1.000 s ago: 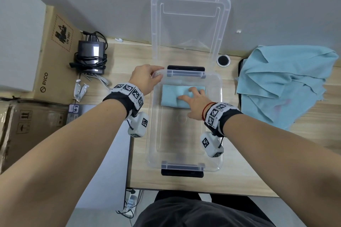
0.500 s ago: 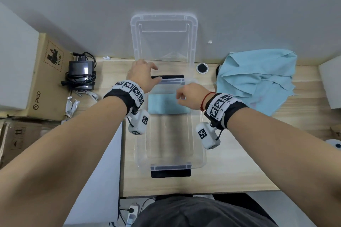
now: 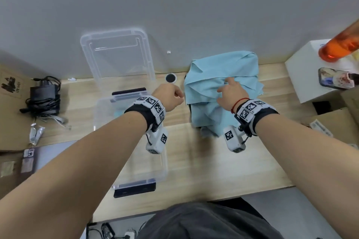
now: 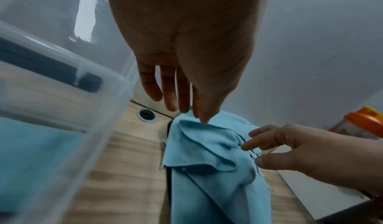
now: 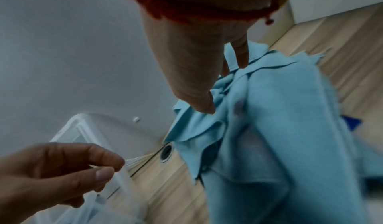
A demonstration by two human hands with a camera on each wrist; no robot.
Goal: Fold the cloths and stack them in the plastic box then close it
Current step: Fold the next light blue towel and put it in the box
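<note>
a heap of light blue cloths (image 3: 219,91) is piled on the wooden table (image 3: 190,165), right of the clear plastic box (image 3: 108,110), in which one folded cloth (image 4: 31,153) is seen. the heap is touched by the right hand (image 3: 231,94), fingers spread. the left hand (image 3: 169,97) is held between box and heap, loosely curled, holding nothing. the lid (image 3: 116,56) is leaned on the wall.

On the cardboard box (image 3: 11,91) at my far left, a printed hazard-style mark carries a line beginning "UN", its digits too blurred for me to read. The bands on my wrists bear black-and-white square code markers, and nothing else around me is legible.
</note>
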